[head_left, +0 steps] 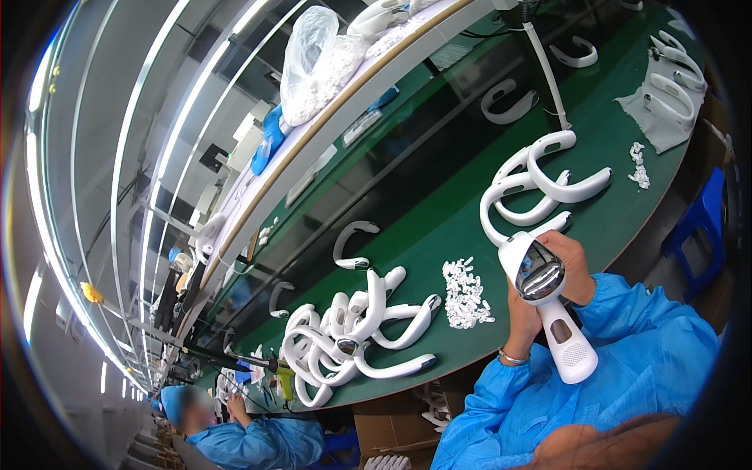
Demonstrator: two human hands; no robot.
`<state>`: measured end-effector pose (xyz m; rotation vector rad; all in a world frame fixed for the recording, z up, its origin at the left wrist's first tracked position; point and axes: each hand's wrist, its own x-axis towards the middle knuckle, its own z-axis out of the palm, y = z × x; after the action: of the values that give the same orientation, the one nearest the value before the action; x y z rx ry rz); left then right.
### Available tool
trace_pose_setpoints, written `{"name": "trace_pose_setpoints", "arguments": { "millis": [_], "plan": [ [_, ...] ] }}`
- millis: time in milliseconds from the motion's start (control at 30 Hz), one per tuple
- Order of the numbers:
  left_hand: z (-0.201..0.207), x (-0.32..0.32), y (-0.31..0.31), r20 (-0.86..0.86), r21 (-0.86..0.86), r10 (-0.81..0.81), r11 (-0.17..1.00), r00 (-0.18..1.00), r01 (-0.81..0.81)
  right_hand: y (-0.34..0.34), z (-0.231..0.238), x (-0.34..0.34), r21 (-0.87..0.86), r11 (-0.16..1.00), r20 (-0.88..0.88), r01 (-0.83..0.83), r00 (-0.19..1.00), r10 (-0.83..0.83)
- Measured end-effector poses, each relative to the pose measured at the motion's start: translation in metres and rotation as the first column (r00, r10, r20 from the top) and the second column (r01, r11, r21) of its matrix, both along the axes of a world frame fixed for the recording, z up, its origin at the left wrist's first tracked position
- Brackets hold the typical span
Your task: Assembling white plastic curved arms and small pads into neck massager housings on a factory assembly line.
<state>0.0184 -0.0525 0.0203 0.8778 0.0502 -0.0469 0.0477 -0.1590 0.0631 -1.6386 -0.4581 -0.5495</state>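
Observation:
In front of me I hold a white curved neckband device (577, 359) with a mirror-like oval face and a small dark window above a dotted grille. My left hand (522, 319) is closed on its near side, with its fingers partly hidden behind the device. My right hand (574, 266) grips it from the right, close to the mirrored part. Just beyond, several similar white neckbands (583, 189) lie overlapping on the green table (423, 270). To the left of my hands is a heap of small white plastic pieces (468, 296).
A large pile of white neckbands (376, 309) fills the table's left part. More small white pieces (640, 166) and a grey cloth (654, 110) with neckbands are far right. A raised shelf (329, 117) runs behind. A co-worker in blue (254, 441) sits left; a blue stool (701, 231) stands right.

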Motion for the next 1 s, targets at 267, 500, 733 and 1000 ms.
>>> {"name": "trace_pose_setpoints", "arguments": {
  "millis": [267, 500, 733, 1000],
  "plan": [
    [-0.007, 0.009, 0.002, 0.052, 0.157, 0.0, 0.988, 0.999, -0.008, 0.002, 0.006, -0.001, 0.067, 0.998, 0.093, -0.015, 0.996, 0.009],
    [-0.008, 0.009, 0.01, 0.115, 0.318, 0.02, 0.946, 0.993, -0.056, -0.005, -0.023, 0.013, 0.233, 0.942, -0.223, -0.244, 0.929, 0.296],
    [0.0, 0.016, 0.007, 0.223, 0.523, 0.062, 0.835, 0.973, -0.173, -0.005, -0.035, 0.02, 0.21, 0.955, -0.085, -0.211, 0.969, 0.233],
    [-0.031, -0.019, 0.054, -0.324, 0.062, -0.242, 0.959, 0.915, 0.276, 0.033, -0.056, 0.04, 0.261, 0.922, -0.427, -0.287, 0.822, 0.377]
  ]
}}
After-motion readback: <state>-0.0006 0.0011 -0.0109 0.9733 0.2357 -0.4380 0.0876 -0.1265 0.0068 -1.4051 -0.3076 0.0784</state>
